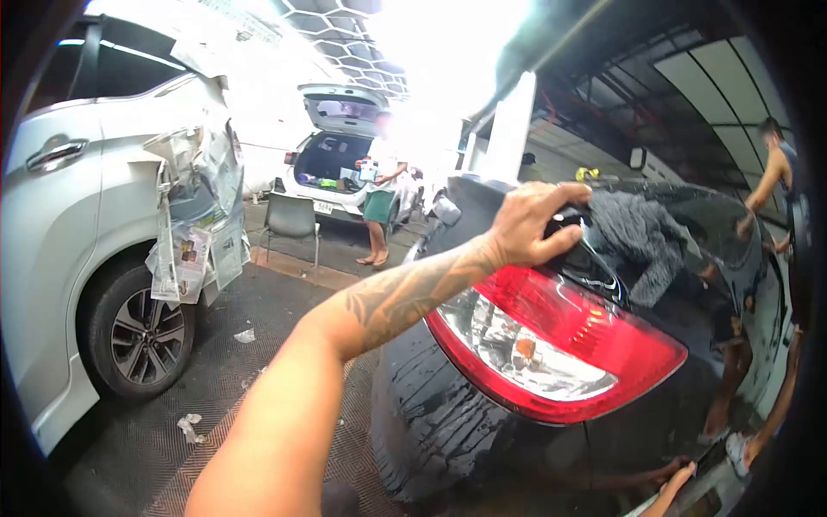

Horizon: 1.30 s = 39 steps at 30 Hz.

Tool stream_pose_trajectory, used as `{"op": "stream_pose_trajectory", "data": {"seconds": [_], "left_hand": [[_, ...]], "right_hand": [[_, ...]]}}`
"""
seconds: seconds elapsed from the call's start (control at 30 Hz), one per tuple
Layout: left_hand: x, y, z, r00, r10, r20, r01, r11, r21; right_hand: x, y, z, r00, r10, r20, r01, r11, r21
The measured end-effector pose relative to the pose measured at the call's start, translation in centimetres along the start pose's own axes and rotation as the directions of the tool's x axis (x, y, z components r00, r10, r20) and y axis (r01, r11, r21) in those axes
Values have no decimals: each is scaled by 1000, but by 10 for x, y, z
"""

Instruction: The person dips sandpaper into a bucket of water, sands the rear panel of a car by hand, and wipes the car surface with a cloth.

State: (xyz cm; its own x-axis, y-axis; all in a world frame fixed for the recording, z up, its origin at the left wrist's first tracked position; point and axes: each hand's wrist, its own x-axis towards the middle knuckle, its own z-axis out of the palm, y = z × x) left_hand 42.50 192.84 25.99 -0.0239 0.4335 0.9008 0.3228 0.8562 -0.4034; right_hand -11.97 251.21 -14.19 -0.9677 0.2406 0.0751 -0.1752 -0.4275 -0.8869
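Note:
My left hand (541, 226) reaches in from the lower left, with a tattooed forearm. It rests on the rear corner of a wet black car (457, 422), just above the red and clear tail light (560, 345). The thumb is apart from the fingers, and glossy black bodywork shows between them. At the fingertips a dark grey fluffy cloth (633, 237) lies draped over the car. Whether the fingertips pinch its edge is hidden. I cannot identify my right hand; low on the right a small hand (680, 474) is near the bodywork, its owner unclear.
A silver car (129, 207) with newspaper masking (194, 224) stands left. Behind are a chair (291, 220), a person (381, 189) holding a box, and a white car (336, 194) with raised tailgate. Another person (780, 164) touches the black car. Paper scraps (191, 428) litter the floor.

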Motion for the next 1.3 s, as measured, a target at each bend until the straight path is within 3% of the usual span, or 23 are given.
{"op": "stream_pose_trajectory", "data": {"seconds": [0.07,0.1,0.17,0.2,0.23,0.3,0.33,0.43,0.5,0.53,0.6,0.67,0.73,0.8,0.83,1.0,1.03,1.13,1.17,1.2,1.3], "left_hand": [[0,2,1,999,-20,-30,18,998,-56],[0,3,1,999,-29,-33,27,998,-49],[-1,3,2,999,-28,-46,25,998,-56],[0,3,2,998,-20,-52,17,998,-57],[0,3,1,998,-26,-49,23,998,-51],[0,4,2,999,-24,-39,23,999,-31],[0,4,2,999,-22,-35,21,999,-32],[1,5,2,999,-33,-32,31,998,-47],[3,4,2,999,-32,-24,31,998,-47],[1,4,3,999,-42,-26,41,999,-36],[2,4,4,999,-45,-30,43,997,-63],[0,3,4,999,-48,-14,46,995,-86],[1,1,3,999,-32,-24,30,998,-62],[1,2,3,999,-21,-37,19,998,-52],[1,2,3,999,-22,-43,20,999,-50],[1,-1,4,999,-16,-33,14,999,-52],[2,0,4,999,-12,-36,9,998,-61],[3,3,3,999,-30,-25,28,997,-72],[4,3,5,999,-24,-29,22,996,-85],[3,2,5,999,-20,-37,17,997,-72],[-1,1,3,998,-32,-55,29,998,-47]], "right_hand": [[-27,1,26,960,138,-243,-141,990,6],[-77,-6,40,961,-39,-273,19,997,-78],[-251,-56,101,868,-390,-306,309,908,-281],[-187,-18,74,903,-363,-232,360,931,-56],[-128,-6,51,951,-246,-188,257,966,37],[-61,-7,32,988,71,-137,-61,995,79],[-24,-6,19,983,91,-160,-92,996,2],[-65,-4,26,972,19,-236,-13,1000,26],[-88,9,34,987,-62,-149,80,990,114],[-84,23,31,971,-231,-67,237,966,107],[-72,13,33,979,-166,-122,180,978,110],[-67,-16,29,981,55,-186,-51,998,24],[-55,-12,23,990,-33,-138,29,999,-30],[-64,-3,23,991,60,-119,-40,986,165],[-62,-4,24,992,50,-120,-29,985,171],[-47,23,11,992,-85,-91,89,995,43],[-42,12,2,999,34,-9,-33,997,76],[-65,17,8,991,28,-130,-20,998,62],[-80,26,10,987,-38,-157,38,999,2],[-88,42,14,981,-159,-108,168,982,83],[-58,42,12,961,-194,-197,199,980,6]]}}
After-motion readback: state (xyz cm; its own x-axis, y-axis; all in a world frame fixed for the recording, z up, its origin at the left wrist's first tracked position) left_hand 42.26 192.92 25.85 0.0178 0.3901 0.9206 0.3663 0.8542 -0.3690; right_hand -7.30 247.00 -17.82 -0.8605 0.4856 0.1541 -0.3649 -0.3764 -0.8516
